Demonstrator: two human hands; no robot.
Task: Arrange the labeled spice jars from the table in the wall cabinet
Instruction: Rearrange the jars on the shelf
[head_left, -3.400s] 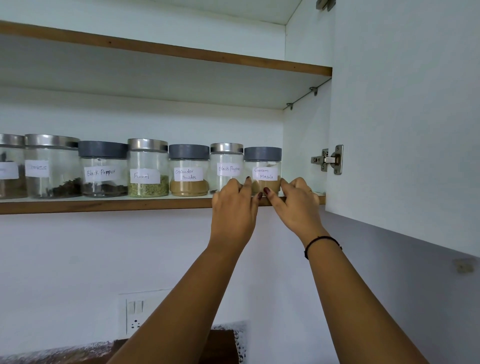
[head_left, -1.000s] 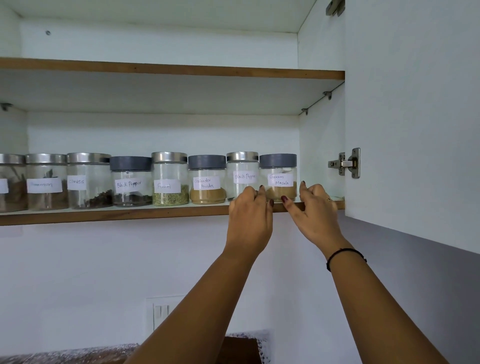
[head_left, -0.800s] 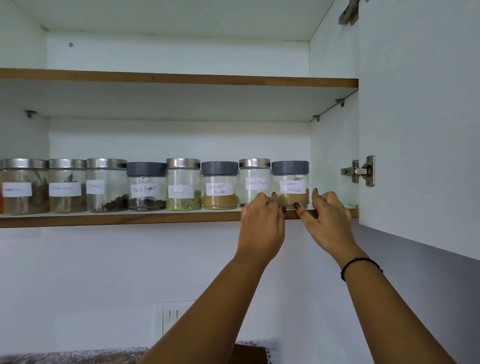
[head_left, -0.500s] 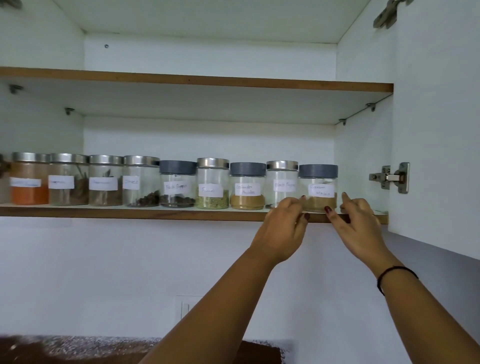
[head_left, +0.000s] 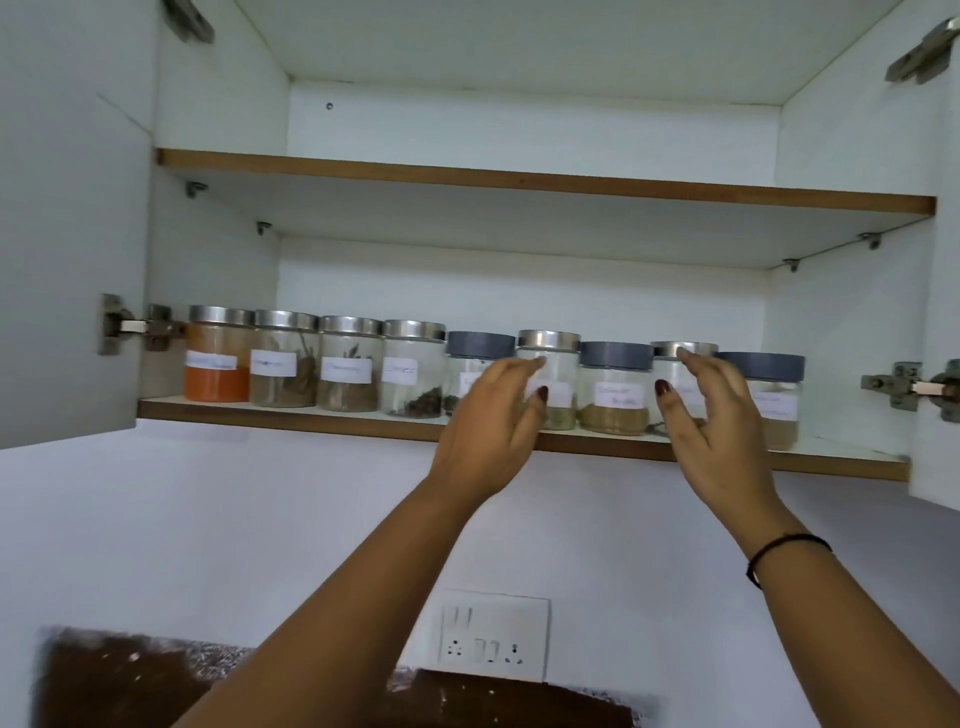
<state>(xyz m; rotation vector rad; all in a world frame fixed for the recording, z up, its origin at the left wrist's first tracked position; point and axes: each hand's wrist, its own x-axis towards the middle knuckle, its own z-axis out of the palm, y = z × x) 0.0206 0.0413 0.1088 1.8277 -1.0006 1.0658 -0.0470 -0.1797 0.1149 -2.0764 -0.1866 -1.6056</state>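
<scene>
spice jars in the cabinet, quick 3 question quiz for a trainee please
1. True or false: the leftmost jar on the lower shelf holds orange powder.
2. How many jars in the row have grey lids? A two, B three, C five.
3. Fill in: the black wristband is on the ____ arm.
Key: 1 true; 2 B; 3 right.

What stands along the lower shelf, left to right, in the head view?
orange powder jar -> second steel-lid jar -> third steel-lid jar -> Cloves jar -> first grey-lid jar -> green-spice jar -> Coriander jar -> half-hidden steel-lid jar -> last grey-lid jar
</scene>
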